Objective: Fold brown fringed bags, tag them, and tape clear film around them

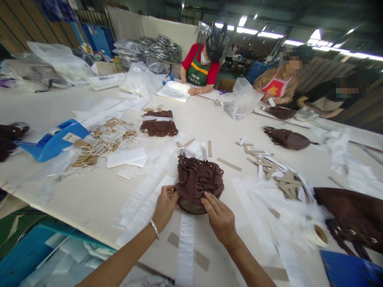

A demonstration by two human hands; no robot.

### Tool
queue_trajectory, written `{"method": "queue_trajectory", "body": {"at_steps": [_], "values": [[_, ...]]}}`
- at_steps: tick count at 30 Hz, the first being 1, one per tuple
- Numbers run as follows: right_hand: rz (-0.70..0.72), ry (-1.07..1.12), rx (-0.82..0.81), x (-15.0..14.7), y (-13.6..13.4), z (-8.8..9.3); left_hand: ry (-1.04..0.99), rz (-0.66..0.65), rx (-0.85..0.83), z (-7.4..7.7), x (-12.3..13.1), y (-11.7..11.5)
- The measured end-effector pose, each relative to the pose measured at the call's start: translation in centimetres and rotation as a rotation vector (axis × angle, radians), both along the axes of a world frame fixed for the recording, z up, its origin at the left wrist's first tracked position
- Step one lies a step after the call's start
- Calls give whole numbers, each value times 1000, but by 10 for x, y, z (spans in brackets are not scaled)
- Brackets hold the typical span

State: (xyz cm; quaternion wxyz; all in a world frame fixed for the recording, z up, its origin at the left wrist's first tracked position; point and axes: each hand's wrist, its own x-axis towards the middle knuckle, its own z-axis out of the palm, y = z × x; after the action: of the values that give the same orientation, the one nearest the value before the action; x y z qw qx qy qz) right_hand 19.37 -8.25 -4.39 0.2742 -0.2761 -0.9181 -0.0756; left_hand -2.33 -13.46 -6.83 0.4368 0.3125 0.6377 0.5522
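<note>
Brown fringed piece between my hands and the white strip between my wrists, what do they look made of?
Brown fringed piece: likely suede or suede-like fabric, matte, soft; its limp fringes curl. White strip: probably thin paper or non-woven tissue, matte, faintly translucent, lying flat.

Left hand [164,205]: fingers curled in, pinching. Right hand [220,218]: palm down, fingers extended, flat. Forearms [125,255] bare, angled inward, hands near together.

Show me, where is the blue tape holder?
In the head view the blue tape holder sits on the left side of the white table, right beside the pile of brown paper tags, far left of the fringed brown piece.
</note>
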Motion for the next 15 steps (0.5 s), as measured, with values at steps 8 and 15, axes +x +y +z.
{"method": "queue_trajectory", "body": {"at_steps": [8,15], "values": [[-4,66,-2,3,3,3,-157,-116,-248,17,15,-3],[59,-27,16,7,-1,0,-383,-76,-230,39,40,5]]}}
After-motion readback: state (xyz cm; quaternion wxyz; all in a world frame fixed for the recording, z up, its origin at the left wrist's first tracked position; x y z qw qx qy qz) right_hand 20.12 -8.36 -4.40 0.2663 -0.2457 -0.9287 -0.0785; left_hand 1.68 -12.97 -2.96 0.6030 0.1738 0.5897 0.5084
